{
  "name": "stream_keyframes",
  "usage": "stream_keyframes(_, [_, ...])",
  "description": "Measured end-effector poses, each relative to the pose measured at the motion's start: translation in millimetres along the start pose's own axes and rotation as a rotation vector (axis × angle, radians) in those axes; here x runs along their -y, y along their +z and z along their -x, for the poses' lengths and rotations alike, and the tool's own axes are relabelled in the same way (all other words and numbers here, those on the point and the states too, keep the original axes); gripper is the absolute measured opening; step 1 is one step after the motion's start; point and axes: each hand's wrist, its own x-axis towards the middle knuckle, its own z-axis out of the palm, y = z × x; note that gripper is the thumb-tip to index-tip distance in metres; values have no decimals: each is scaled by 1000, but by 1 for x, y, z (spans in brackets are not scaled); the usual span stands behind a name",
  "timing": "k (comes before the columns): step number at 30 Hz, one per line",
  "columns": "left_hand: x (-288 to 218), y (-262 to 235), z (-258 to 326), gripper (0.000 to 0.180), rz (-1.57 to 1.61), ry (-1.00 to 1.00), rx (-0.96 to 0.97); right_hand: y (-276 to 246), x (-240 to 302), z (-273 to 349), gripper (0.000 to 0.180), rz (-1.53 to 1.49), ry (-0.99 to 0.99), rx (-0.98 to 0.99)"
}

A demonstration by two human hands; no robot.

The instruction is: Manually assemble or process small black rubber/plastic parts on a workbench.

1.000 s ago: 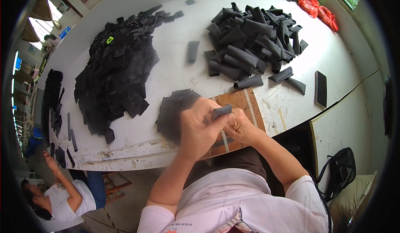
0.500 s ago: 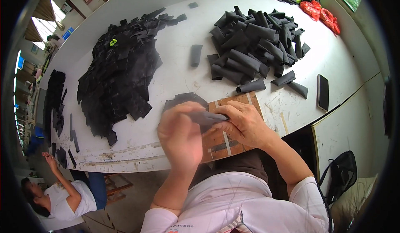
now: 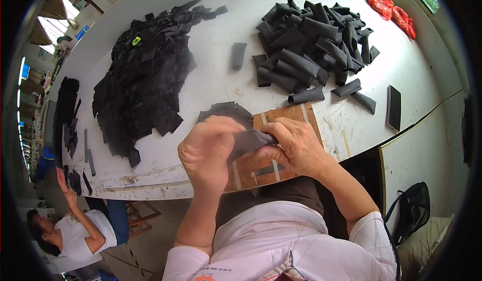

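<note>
Between my two hands is a dark grey fabric piece, partly folded into a tube shape. My left hand is curled over its left end, with the fingertips partly hidden and slightly blurred. My right hand pinches the other end between thumb and fingers. Below the piece lies a brown wooden board with pale tape strips, at the table's near edge. A small stack of flat dark fabric pieces rests just beyond my left hand.
A wide heap of flat black pieces covers the left of the table. Rolled dark tubes are piled at the far right, with one tube apart. A phone and red plastic bags lie rightward. Another person sits at left.
My left hand has shifted a little to the left, and more of the fabric piece shows between my hands. My right hand keeps its pinch. The whole view has tilted slightly.
</note>
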Motion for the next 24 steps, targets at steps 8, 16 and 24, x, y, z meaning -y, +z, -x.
stream_keyframes(8, [1,-4,0,2,-310,164,-4,6,-5,0,27,87,-73,-36])
stream_keyframes(16, [57,-28,23,37,-1227,65,37,-63,-16,-60,40,-677,247,-439])
stream_keyframes(24, [112,-47,15,13,-1624,202,296,-5,5,28,34,-663,553,-195])
